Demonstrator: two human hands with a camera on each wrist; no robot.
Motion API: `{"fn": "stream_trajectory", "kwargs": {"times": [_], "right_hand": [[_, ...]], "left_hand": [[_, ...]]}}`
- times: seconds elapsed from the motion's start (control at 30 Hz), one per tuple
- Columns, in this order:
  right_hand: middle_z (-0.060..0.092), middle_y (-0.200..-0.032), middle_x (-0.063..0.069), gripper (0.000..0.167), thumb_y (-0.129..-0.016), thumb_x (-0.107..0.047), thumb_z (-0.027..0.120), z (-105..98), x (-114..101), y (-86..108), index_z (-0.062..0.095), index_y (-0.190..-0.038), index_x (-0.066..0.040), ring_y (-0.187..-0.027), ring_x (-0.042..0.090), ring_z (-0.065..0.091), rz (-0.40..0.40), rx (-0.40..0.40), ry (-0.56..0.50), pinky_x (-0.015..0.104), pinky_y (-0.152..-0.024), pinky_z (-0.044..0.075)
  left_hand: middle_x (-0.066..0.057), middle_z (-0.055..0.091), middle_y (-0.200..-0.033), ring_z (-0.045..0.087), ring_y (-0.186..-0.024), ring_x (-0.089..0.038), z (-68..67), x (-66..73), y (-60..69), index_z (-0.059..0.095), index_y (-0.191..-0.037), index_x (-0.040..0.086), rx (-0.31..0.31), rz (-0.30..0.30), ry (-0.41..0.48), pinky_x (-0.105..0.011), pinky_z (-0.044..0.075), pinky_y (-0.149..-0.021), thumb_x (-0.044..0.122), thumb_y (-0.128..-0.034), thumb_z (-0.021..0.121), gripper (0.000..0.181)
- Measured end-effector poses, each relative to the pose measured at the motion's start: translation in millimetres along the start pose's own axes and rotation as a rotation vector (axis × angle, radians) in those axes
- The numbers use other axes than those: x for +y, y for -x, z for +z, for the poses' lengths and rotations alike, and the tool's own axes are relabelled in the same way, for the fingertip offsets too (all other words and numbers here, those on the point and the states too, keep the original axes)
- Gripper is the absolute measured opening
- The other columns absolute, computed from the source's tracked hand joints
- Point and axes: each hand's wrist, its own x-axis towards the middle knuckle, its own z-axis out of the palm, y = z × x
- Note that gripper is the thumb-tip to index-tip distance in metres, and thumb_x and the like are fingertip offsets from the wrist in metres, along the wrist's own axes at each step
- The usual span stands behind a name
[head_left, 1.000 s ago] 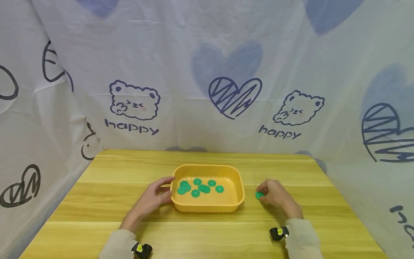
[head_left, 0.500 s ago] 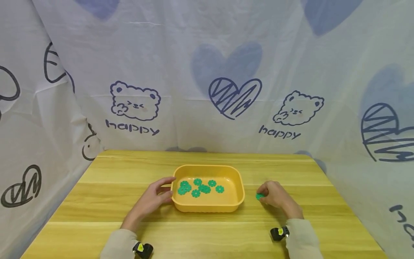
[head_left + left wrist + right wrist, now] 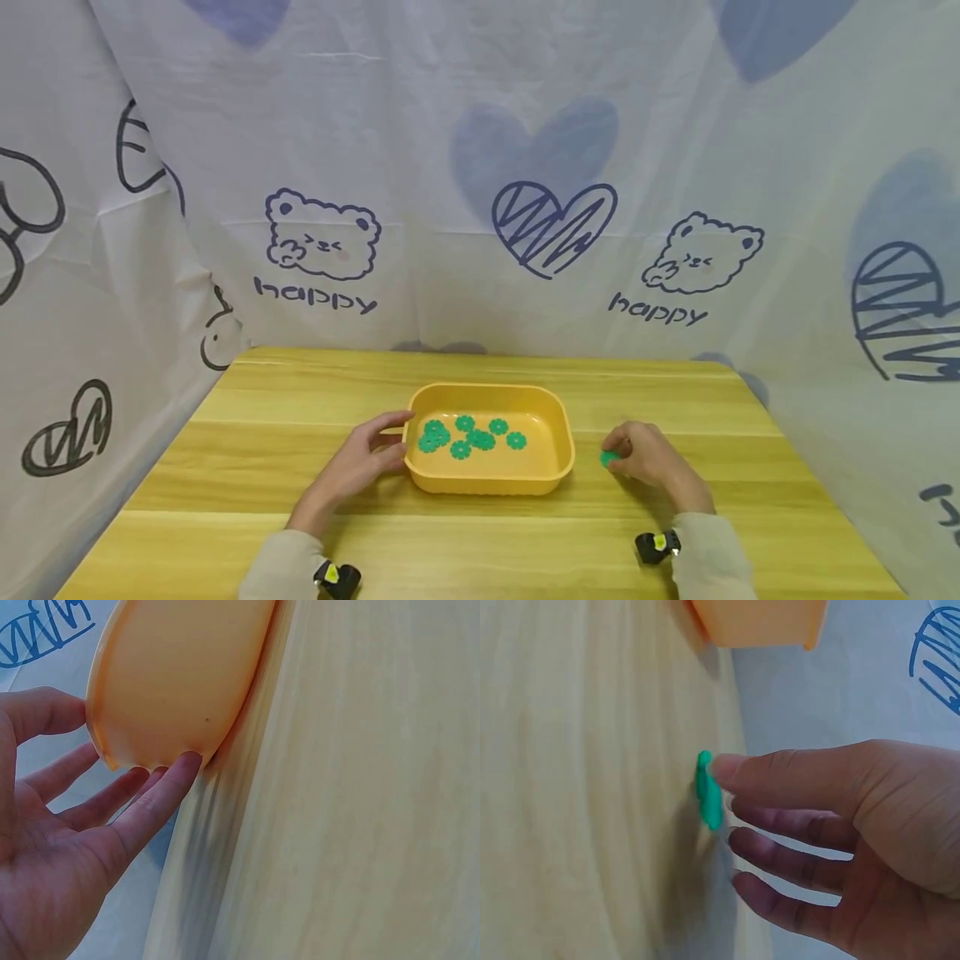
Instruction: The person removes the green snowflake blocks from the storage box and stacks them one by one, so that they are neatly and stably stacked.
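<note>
A yellow plastic tray (image 3: 489, 484) stands on the table, with several green interlocking discs (image 3: 516, 440) scattered and partly overlapping inside, mostly toward its left half. At the tray's left end, my left hand (image 3: 358, 461) holds on with thumb and fingers spread over the rim and end wall; the left wrist view shows the fingertips touching the plastic. To the right of the tray, my right hand (image 3: 654, 461) pinches a green interlocking disc (image 3: 709, 796), seen edge-on in the right wrist view. The thumb covers part of the disc, and the index fingertip is mostly hidden behind it.
The wooden table (image 3: 480, 550) has light grain and ends at a far edge behind the tray. A pale cloth (image 3: 435, 150) printed with bears and hearts hangs at the back and both sides. Small black cameras (image 3: 657, 547) sit at both wrists.
The head view has shifted slightly. My right hand has come a little nearer to me with the green disc still pinched. My left hand stays at the tray, and the discs inside lie unchanged.
</note>
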Motion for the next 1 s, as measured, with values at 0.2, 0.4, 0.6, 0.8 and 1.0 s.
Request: {"fn": "stream_trajectory", "kwargs": {"times": [0.2, 0.4, 0.6, 0.8, 1.0], "right_hand": [[0.074, -0.114, 0.014, 0.021, -0.092, -0.008, 0.075, -5.8, -19.1, -4.4, 0.076, -0.112, -0.002, -0.094, 0.023, 0.067, -0.063, 0.097, 0.016, 0.038, -0.078, 0.062], [0.075, -0.11, 0.016, 0.02, -0.092, -0.006, 0.075, -4.5, -55.6, -16.5, 0.076, -0.111, 0.0, -0.09, 0.021, 0.068, -0.206, 0.122, -0.065, 0.028, -0.074, 0.062], [0.075, -0.109, 0.017, 0.022, -0.09, -0.003, 0.076, 5.9, -88.1, -35.8, 0.075, -0.112, 0.001, -0.09, 0.02, 0.068, -0.284, 0.01, -0.045, 0.026, -0.076, 0.062], [0.077, -0.106, 0.016, 0.022, -0.087, 0.004, 0.076, 28.9, -101.2, -55.2, 0.076, -0.109, 0.003, -0.091, 0.03, 0.071, -0.344, -0.083, 0.055, 0.033, -0.078, 0.064], [0.078, -0.104, 0.015, 0.022, -0.081, 0.006, 0.079, 48.0, -105.2, -65.3, 0.077, -0.103, 0.004, -0.098, 0.033, 0.073, -0.377, -0.083, 0.151, 0.042, -0.088, 0.063]], "left_hand": [[-0.03, 0.039, -0.158, 0.05, -0.137, -0.049, 1.2, -0.2, -0.3, 0.045, -0.152, 0.0, -0.005, -0.01, 0.016, -0.031, 0.063, -0.094, 0.005, -0.1019, 0.058, 0.052], [-0.031, 0.038, -0.158, 0.05, -0.137, -0.05, -0.6, -0.3, -0.1, 0.045, -0.152, -0.001, -0.008, -0.003, 0.018, -0.03, 0.063, -0.093, 0.003, -0.1019, 0.057, 0.052], [-0.031, 0.039, -0.157, 0.05, -0.137, -0.051, -0.1, -1.8, -0.9, 0.045, -0.152, -0.001, -0.012, 0.006, 0.028, -0.03, 0.063, -0.094, 0.002, -0.1014, 0.057, 0.052], [-0.032, 0.038, -0.158, 0.049, -0.138, -0.052, -0.1, -2.2, -0.6, 0.044, -0.153, -0.002, -0.02, 0.005, 0.053, -0.031, 0.063, -0.093, 0.002, -0.1019, 0.057, 0.052], [-0.032, 0.038, -0.158, 0.049, -0.138, -0.051, -0.7, -0.8, 0.2, 0.044, -0.153, -0.002, -0.017, 0.006, 0.049, -0.03, 0.063, -0.094, 0.003, -0.1019, 0.057, 0.053]]}}
